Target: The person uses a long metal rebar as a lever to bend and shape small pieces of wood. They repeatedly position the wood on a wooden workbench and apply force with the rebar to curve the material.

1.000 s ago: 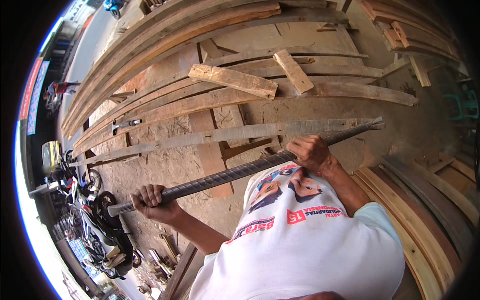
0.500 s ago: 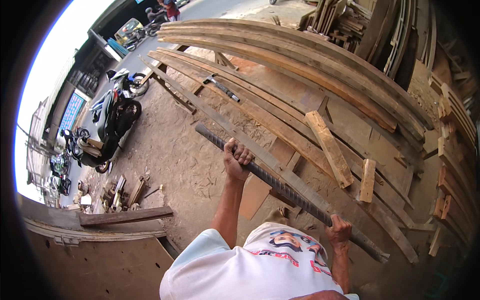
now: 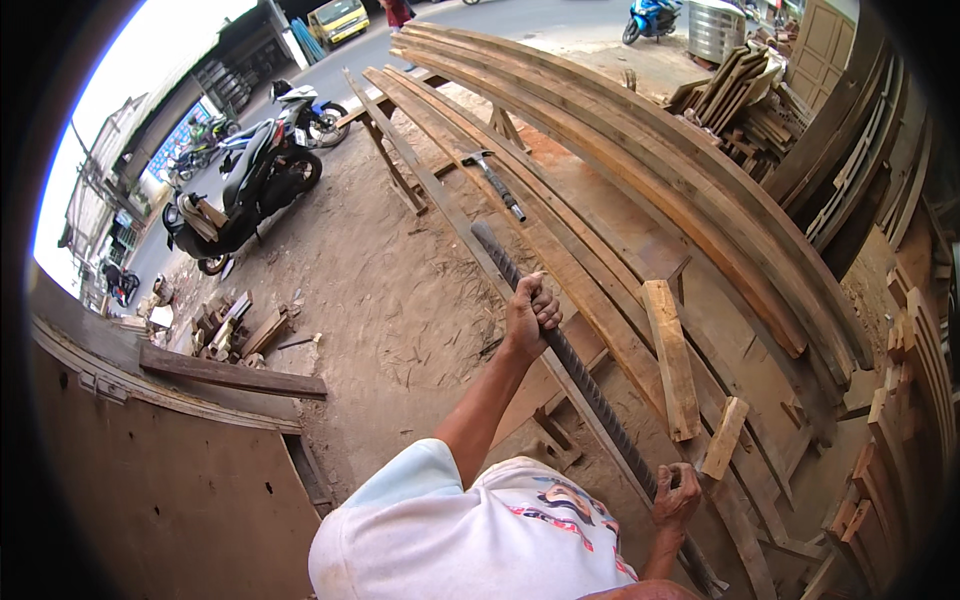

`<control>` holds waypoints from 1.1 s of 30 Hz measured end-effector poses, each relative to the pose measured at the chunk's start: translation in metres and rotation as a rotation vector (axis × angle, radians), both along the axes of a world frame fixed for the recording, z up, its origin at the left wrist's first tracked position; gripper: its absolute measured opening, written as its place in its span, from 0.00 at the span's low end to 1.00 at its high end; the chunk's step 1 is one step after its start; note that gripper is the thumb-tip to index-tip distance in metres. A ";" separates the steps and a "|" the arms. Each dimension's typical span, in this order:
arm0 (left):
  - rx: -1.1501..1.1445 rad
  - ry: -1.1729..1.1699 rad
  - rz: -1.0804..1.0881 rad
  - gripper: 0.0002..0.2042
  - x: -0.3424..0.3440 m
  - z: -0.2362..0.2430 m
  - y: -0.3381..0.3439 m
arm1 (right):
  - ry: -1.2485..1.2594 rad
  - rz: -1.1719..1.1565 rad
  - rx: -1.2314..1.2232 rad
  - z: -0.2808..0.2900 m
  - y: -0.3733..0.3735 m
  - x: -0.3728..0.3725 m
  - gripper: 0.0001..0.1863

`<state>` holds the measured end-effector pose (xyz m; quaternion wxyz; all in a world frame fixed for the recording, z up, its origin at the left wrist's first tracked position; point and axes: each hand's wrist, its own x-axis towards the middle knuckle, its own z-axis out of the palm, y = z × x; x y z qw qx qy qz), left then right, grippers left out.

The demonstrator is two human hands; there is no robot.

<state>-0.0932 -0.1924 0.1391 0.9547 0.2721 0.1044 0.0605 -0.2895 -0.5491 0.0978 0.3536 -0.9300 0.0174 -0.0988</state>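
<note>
A long dark ribbed steel crowbar (image 3: 590, 390) slants from the middle of the view down to the lower right, where its flattened tip shows. My left hand (image 3: 532, 312) is wrapped round its upper part. Lower down, my right hand (image 3: 677, 495) has its fingers curled at the bar; part of that grip is hidden. Under and beside the crowbar runs a long, narrow plank (image 3: 425, 180). A claw hammer (image 3: 503, 193) with a dark handle lies on the timbers beyond my left hand. Near my right hand, a short wood block (image 3: 725, 438) and a longer offcut (image 3: 670, 360) rest across the planks.
Long timbers (image 3: 620, 150) lie on trestles ahead, with more stacked wood (image 3: 745, 110) at the far right. Parked motorcycles (image 3: 255, 180) stand at the left by the road. Scrap wood (image 3: 230, 330) lies on the ground near a brown panel (image 3: 170, 470) at the lower left.
The view has swung to the right. The crowbar now slants more steeply, its upper end beside the narrow plank. My right hand sits lower, and its fingers look looser round the bar.
</note>
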 end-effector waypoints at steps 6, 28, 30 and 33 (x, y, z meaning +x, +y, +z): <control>0.033 0.007 0.027 0.17 0.000 0.002 -0.002 | -0.108 -0.328 -0.355 -0.013 -0.052 0.090 0.31; -0.108 -0.008 -0.538 0.16 -0.110 -0.059 -0.124 | 0.061 -0.387 -0.498 -0.048 -0.032 0.121 0.29; -0.175 -0.006 -0.574 0.17 -0.115 -0.063 -0.125 | 0.221 -0.430 -0.516 -0.062 -0.062 0.114 0.32; -0.185 -0.039 -0.606 0.17 -0.111 -0.056 -0.132 | 0.209 -0.328 -0.470 -0.084 -0.096 0.098 0.33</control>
